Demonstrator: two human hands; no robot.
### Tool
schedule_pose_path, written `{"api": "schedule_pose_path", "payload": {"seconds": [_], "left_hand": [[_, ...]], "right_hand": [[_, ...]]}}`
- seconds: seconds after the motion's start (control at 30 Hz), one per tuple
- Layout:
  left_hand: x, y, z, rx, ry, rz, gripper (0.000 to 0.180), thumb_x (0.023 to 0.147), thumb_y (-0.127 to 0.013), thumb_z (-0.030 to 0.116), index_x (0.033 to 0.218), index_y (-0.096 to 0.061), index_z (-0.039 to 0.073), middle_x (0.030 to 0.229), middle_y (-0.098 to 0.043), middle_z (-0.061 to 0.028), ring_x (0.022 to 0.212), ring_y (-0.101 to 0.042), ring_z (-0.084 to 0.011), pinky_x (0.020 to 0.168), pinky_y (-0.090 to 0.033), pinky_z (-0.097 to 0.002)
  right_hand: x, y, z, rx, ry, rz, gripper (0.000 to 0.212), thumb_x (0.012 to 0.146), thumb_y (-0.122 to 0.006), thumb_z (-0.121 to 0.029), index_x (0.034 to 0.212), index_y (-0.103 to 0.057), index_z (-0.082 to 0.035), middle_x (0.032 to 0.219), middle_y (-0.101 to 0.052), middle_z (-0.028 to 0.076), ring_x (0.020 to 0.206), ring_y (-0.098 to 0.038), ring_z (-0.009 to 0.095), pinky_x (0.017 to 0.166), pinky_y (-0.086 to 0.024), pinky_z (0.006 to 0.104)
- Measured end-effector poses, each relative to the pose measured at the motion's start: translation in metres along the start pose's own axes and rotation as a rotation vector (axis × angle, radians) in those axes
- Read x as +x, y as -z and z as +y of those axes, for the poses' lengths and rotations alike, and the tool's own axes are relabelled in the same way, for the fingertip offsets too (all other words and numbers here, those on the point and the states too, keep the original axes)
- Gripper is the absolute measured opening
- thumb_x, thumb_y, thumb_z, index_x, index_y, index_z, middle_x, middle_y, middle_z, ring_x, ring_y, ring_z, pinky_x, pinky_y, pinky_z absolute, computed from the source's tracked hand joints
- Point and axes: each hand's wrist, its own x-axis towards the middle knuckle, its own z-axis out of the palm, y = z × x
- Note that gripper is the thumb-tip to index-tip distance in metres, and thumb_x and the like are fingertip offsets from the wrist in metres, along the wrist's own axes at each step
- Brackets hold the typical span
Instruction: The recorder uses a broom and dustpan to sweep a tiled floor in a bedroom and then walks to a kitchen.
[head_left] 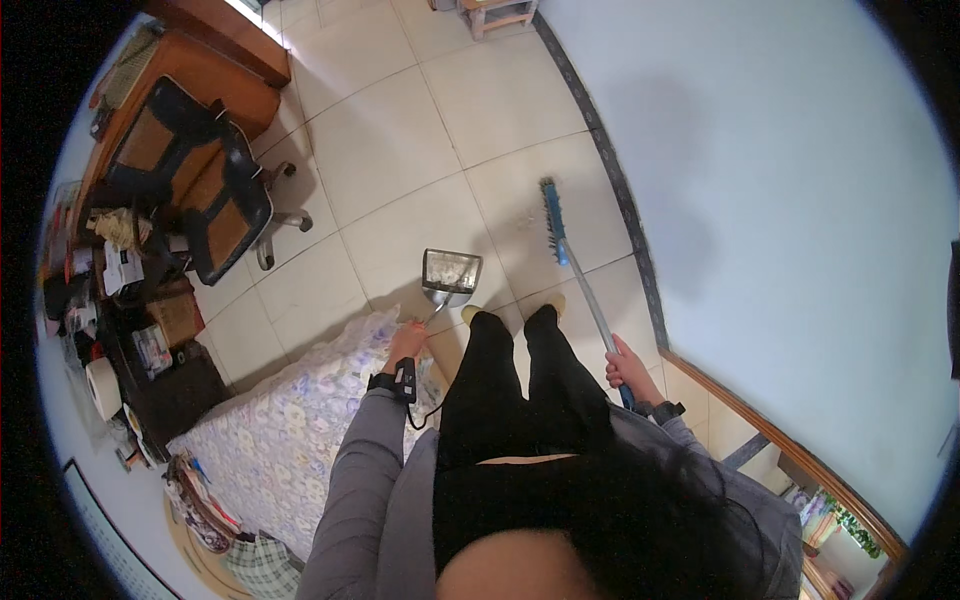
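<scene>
My right hand (631,369) is closed round the grey handle of a broom (592,298). The broom's blue bristled head (553,222) rests on the tiles ahead of my feet, a little right of the middle. Some pale specks of debris (524,222) lie on the floor just left of the bristles. In my left hand (406,343) is the short handle of a metal dustpan (451,276), with the fingers wrapped round it. The dustpan is near the floor in front of my left foot, and some light bits show inside it.
A bed with a flowered cover (290,420) stands at my left. Beyond it are a black and orange office chair (215,185) and a cluttered desk (150,400). A pale wall (780,220) with a dark baseboard (620,195) runs along the right. A small wooden stool (497,18) stands far ahead.
</scene>
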Motion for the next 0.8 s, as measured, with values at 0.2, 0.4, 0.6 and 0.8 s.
{"api": "schedule_pose_path", "payload": {"seconds": [0.2,0.4,0.6,0.8], "left_hand": [[-0.005,-0.027,0.044,0.907,-0.585,0.884,0.031,0.078,-0.05,0.016,0.108,-0.052,0.009,0.08,-0.056,-0.0124,0.077,-0.057,-0.0239,0.065,-0.046,-0.0294],[-0.02,-0.151,0.076,-0.396,-0.133,-0.06,0.041,0.079,-0.053,0.023,0.116,-0.045,0.007,0.091,-0.054,-0.007,0.08,-0.055,-0.0155,0.069,-0.045,-0.0312],[-0.027,-0.252,0.116,-0.591,0.323,-0.105,0.045,0.075,-0.061,0.041,0.102,-0.047,0.008,0.096,-0.049,-0.0108,0.089,-0.051,-0.0234,0.081,-0.039,-0.0403],[-0.006,-0.256,0.119,-1.36,0.227,-0.109,0.032,0.08,-0.055,0.039,0.079,-0.042,0.009,0.057,-0.038,0.0003,0.048,-0.038,-0.012,0.047,-0.036,-0.0263]], "right_hand": [[-0.025,0.03,-0.022,-0.156,-0.015,-0.022,0.061,0.082,-0.046,-0.009,0.134,-0.016,-0.02,0.059,-0.039,0.002,0.042,-0.033,0.007,0.035,-0.03,0.0207],[-0.039,0.083,-0.027,-0.92,0.504,-0.125,0.062,0.082,-0.051,-0.019,0.134,-0.018,-0.018,0.088,-0.056,0.01,0.069,-0.053,0.017,0.065,-0.045,0.0297],[-0.132,0.068,-0.101,-1.152,0.084,-0.318,0.057,0.086,-0.047,-0.024,0.134,-0.017,-0.02,0.11,-0.051,0.02,0.097,-0.053,0.027,0.086,-0.037,0.0325],[-0.141,0.089,-0.111,-1.377,0.324,-0.429,0.059,0.087,-0.042,-0.02,0.134,-0.008,-0.021,0.084,-0.055,0.026,0.079,-0.056,0.038,0.072,-0.044,0.0423]]}}
